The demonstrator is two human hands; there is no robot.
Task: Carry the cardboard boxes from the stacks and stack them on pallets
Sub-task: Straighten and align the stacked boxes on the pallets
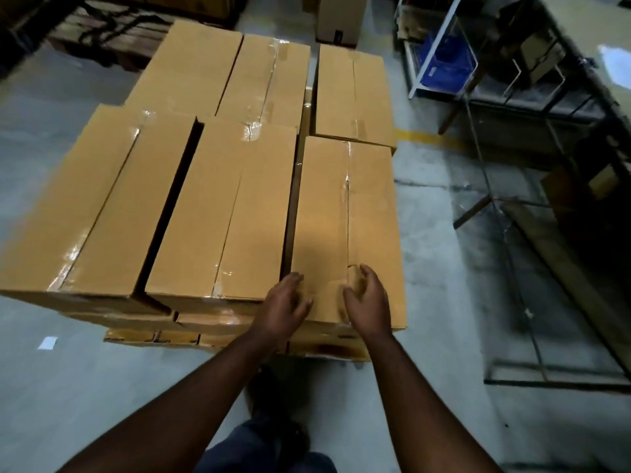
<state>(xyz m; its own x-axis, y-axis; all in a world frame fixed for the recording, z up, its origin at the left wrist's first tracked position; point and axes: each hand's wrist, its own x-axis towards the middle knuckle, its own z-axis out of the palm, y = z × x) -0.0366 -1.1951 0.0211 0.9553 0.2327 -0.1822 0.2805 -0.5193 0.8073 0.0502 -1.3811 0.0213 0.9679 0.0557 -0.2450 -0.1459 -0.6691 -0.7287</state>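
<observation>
My left hand (pixel 285 302) and right hand (pixel 367 302) hover loosely spread, holding nothing, over the near end of the cardboard box (pixel 345 227) directly under them. More boxes (pixel 218 206) stacked to my left, another box (pixel 353 93) beyond. Metal rack (pixel 512 97) far right.

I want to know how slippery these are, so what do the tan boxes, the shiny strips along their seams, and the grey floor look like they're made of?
The tan rectangular boxes look like matte corrugated cardboard: flat brown faces, folded flaps. The shiny strips along the seams seem to be clear glossy plastic tape, judging by the white glare. The grey floor looks like smooth concrete, scuffed and faintly reflective.
</observation>
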